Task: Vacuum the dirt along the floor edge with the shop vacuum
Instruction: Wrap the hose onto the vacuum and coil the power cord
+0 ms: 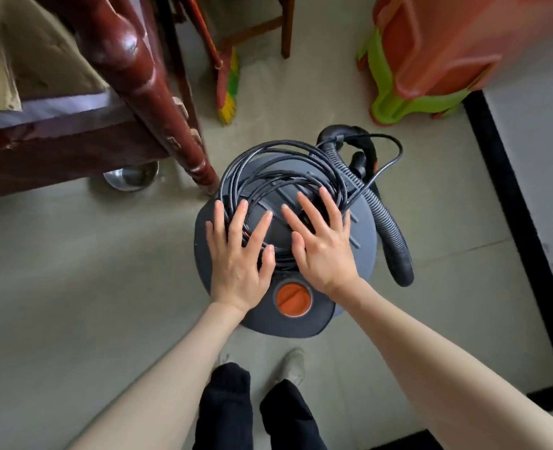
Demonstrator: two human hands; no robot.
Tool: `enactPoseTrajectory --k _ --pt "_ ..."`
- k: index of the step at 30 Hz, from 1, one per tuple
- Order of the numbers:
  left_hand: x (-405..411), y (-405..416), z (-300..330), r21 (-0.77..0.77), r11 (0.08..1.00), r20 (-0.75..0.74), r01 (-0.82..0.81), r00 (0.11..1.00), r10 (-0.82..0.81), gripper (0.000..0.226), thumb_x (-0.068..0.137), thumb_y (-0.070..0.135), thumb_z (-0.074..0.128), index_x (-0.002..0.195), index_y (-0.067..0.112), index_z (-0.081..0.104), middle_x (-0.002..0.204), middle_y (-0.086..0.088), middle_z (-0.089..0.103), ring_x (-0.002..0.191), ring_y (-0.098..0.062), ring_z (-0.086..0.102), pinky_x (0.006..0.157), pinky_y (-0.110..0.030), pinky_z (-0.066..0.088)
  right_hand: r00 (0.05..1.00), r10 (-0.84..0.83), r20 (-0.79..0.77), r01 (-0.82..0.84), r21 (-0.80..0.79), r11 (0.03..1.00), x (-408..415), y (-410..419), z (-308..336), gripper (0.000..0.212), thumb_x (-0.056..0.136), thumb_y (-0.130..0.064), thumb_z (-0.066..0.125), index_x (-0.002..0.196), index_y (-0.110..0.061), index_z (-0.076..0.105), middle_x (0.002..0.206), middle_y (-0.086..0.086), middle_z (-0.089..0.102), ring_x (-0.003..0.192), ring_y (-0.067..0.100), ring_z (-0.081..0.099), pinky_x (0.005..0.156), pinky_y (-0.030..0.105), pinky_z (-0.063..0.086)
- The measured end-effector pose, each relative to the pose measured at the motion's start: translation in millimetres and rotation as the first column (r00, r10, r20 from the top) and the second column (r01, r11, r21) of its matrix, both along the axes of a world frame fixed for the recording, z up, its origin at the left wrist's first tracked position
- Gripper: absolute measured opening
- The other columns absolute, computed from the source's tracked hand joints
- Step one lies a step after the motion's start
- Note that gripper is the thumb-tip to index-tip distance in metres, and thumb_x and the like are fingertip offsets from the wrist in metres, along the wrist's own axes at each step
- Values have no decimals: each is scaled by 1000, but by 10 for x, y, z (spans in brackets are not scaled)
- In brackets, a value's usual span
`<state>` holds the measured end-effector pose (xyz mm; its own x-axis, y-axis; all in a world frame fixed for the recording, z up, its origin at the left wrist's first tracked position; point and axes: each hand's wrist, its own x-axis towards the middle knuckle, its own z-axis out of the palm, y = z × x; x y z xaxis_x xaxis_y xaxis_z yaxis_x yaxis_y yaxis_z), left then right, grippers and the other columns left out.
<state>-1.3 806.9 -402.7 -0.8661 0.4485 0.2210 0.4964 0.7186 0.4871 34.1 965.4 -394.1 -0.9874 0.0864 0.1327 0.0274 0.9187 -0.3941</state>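
Left hand [240, 254] and right hand [321, 242] are lying flat, fingers spread, gripping nothing, on the coiled power cord [268, 170] atop the shop vacuum [362, 241]; vacuum is standing on the tiled floor [74, 271]; hose [388, 228] is curving down its right side; broom [229, 89] is leaning beyond.

You are looking down at a pale tiled floor [74, 271] crowded with furniture.
To your upper left stands a dark red wooden bed frame [57, 141] with a turned post [145, 82], cardboard [25, 60] lying on it and a metal bowl [130, 178] half under it. Ahead, a wooden chair [252, 27] stands by a broom with yellow and green bristles [229, 92]. To your upper right sit stacked orange and green plastic stools [430, 60]; a black strip [512, 222] borders the floor on the right.
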Motion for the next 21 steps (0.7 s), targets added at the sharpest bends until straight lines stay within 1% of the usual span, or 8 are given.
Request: enactPoseTrajectory --k 3,5,9,12,14,17,19,21 --pt "-160 318 -20 5 995 11 -97 995 97 41 97 32 32 136 23 40 147 -12 27 139 -47 13 105 -67 23 995 95 3 -95 2 995 -344 355 10 44 99 -30 33 131 -18 61 140 14 53 138 34 24 100 75 28" --pt "-284 537 -26 3 986 18 -165 986 165 41 99 34 27 137 25 40 147 -13 27 139 -46 13 106 -66 22 986 163 17 -163 9 987 -597 580 16 44 96 -29 36 132 -20 60 141 14 52 139 34 24 101 75 27" --pt "-618 989 -27 1 960 30 -279 960 279 43 95 27 38 137 26 41 147 -15 30 139 -46 15 105 -66 22 955 284 87 -289 62 955 -1147 1036 39 46 97 -29 34 136 -22 56 144 14 48 140 38 27 103 71 23" --pt "-949 1308 6 -38 942 55 -333 941 335 44 95 25 40 139 25 42 148 -17 34 140 -47 16 104 -66 24 934 335 127 -350 119 929 -1590 1363 64 48 98 -31 31 141 -20 49 147 13 45 141 38 28 106 68 20" --pt "-1159 1459 78 -112 949 64 -296 951 304 44 96 28 38 140 25 42 149 -15 35 140 -46 18 104 -66 25 923 354 150 -374 144 916 -1846 1561 81 50 98 -31 30 144 -15 45 148 14 43 141 39 29 106 67 20" --pt "-1565 1518 178 -266 950 2 -166 985 172 47 94 33 37 139 24 46 148 -9 40 139 -40 27 107 -65 19 911 380 161 -404 162 900 -2213 1840 88 54 101 -37 25 144 -9 43 148 16 43 141 38 28 107 66 17" --pt "-1902 1513 209 -297 949 -45 -102 995 93 49 94 34 37 139 19 47 147 -8 42 139 -32 32 110 -63 16 911 384 151 -406 163 899 -2419 2005 84 57 102 -39 21 144 -7 43 148 16 43 140 38 28 107 66 16" --pt "-2213 1571 211 -305 951 -57 -58 997 43 50 94 33 37 140 13 46 147 -9 42 140 -30 32 112 -60 17 910 384 155 -406 154 901 -2598 2169 65 58 102 -39 21 143 -6 44 148 16 43 141 38 28 108 68 17"
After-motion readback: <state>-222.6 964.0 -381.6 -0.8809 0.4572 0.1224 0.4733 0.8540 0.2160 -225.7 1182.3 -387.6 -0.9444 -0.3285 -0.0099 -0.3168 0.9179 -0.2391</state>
